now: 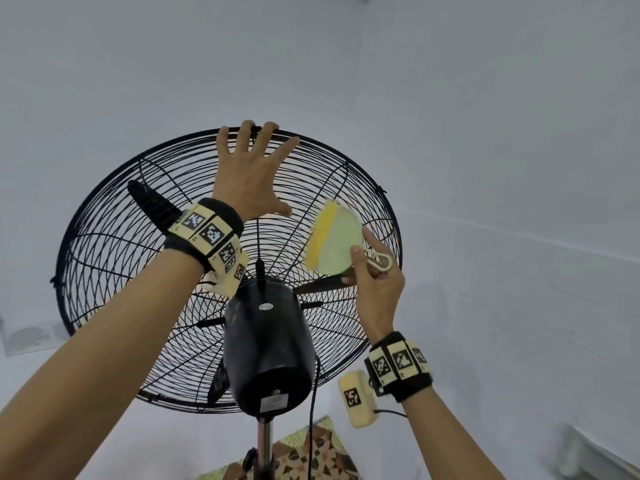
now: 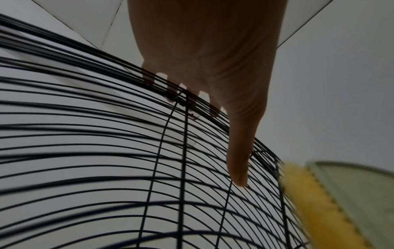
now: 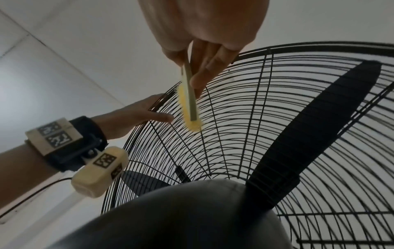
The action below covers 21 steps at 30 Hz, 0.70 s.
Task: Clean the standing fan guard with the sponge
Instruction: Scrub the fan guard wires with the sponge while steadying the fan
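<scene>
The sponge (image 1: 334,240) is a flat, light pad: a pale green backing with a yellow scrubbing layer and a white loop (image 1: 380,260) at its tail. It sits against the upper right of the guard (image 1: 104,244), yellow face turned to the wires. The right hand (image 1: 375,282) pinches its lower end, thumb on the green back and fingers curled behind it, as the right wrist view shows. The yellow layer looks soft and should give over the wires, while the backing looks stiffer, so a pinch low on the backing seems the right hold; pressing too hard may snag fibres on the wire joints.

The guard is a black wire cage, springy and thin, likely to flex or swing on its stand (image 1: 265,441) if pushed. The left hand (image 1: 251,174) steadies it at the top, fingers spread, their tips hooked over the rim and the thumb laid on the wires. Behind the mesh sit dark blades (image 1: 152,206), and nearer the head camera the motor housing (image 1: 268,344).
</scene>
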Each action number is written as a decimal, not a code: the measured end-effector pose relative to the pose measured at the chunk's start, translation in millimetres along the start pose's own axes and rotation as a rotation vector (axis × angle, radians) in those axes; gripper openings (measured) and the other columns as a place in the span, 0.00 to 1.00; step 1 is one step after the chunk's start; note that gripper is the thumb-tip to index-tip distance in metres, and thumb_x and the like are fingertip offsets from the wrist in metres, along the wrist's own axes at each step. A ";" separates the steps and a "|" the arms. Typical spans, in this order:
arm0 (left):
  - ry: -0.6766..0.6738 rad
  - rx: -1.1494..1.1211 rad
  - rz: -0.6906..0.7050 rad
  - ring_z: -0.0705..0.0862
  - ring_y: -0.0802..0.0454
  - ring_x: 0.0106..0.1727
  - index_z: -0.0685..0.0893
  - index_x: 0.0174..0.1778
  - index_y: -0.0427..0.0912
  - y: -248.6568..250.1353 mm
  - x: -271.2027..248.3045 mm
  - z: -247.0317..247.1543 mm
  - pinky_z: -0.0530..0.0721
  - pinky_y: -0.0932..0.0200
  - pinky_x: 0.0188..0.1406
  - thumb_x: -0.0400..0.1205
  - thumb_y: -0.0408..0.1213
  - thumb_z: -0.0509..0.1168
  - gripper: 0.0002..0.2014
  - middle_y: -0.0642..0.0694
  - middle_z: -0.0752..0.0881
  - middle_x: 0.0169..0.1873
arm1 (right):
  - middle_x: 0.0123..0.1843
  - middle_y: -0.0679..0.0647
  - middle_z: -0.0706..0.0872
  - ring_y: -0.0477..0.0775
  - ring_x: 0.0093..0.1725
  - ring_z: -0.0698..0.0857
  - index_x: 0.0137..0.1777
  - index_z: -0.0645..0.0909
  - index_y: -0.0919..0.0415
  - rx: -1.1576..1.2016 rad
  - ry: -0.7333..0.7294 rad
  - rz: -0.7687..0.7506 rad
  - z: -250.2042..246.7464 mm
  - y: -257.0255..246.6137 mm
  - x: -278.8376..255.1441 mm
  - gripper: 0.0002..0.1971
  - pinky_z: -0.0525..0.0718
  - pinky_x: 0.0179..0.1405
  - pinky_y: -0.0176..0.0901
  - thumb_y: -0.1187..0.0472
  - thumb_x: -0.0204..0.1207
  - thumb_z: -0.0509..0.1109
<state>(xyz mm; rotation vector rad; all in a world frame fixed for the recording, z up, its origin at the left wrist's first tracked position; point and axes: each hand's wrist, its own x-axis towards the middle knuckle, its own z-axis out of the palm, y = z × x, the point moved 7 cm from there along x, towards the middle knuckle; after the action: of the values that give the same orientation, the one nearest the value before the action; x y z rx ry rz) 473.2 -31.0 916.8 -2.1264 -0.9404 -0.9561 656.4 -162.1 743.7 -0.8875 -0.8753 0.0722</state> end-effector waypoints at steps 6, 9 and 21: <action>-0.026 -0.001 -0.018 0.51 0.32 0.90 0.57 0.91 0.60 -2.6 1.3 0.7 0.48 0.22 0.85 0.63 0.69 0.82 0.63 0.44 0.57 0.90 | 0.45 0.41 0.93 0.39 0.40 0.89 0.69 0.88 0.51 -0.235 -0.227 -0.045 7.7 17.9 -12.3 0.17 0.88 0.36 0.36 0.64 0.82 0.77; -0.013 -0.002 -0.006 0.52 0.33 0.90 0.57 0.91 0.60 -2.3 0.8 0.5 0.49 0.21 0.85 0.62 0.70 0.82 0.63 0.44 0.57 0.89 | 0.47 0.39 0.93 0.41 0.44 0.90 0.67 0.89 0.50 -0.250 -0.262 -0.111 3.4 9.8 -7.4 0.16 0.91 0.41 0.40 0.63 0.82 0.77; -0.020 0.006 -0.013 0.53 0.32 0.90 0.56 0.90 0.61 -3.4 0.8 2.2 0.49 0.21 0.85 0.62 0.71 0.81 0.63 0.45 0.57 0.89 | 0.52 0.49 0.94 0.41 0.43 0.92 0.67 0.88 0.54 -0.405 -0.200 -0.384 0.6 -27.0 31.8 0.15 0.92 0.33 0.37 0.61 0.81 0.77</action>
<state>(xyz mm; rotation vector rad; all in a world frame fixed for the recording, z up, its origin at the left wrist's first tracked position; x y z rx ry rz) 471.7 -27.1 917.1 -2.1305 -0.9665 -0.9391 669.3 -166.8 783.1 -1.0831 -1.2612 -0.3668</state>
